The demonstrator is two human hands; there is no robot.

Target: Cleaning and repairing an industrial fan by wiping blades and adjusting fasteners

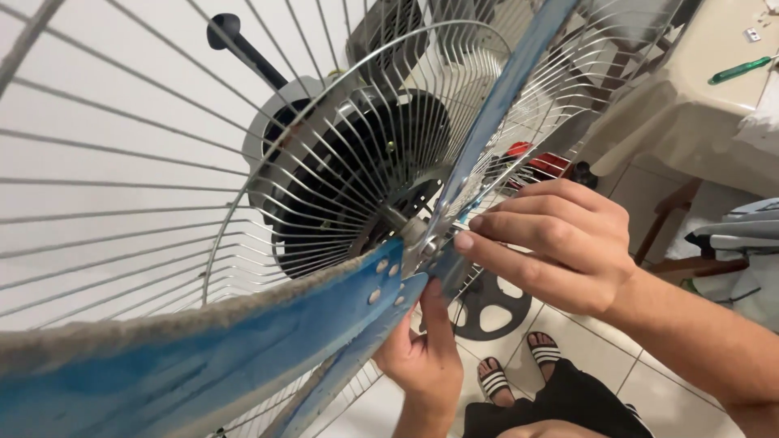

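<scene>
Fingers (487, 237) of both hands (two) pinch one fan hub (415, 237).

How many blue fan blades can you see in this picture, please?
3. One blade sweeps to the lower left, a narrower one runs down beside the left hand, and one rises to the top. More may be hidden behind the right hand.

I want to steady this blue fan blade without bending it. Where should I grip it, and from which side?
Probably near the riveted root of the blue fan blade, beside the metal hub, coming from below as the left hand does. The blade is narrowest there; its outer edge is coated in dust. The right hand pinches at the hub.
</scene>
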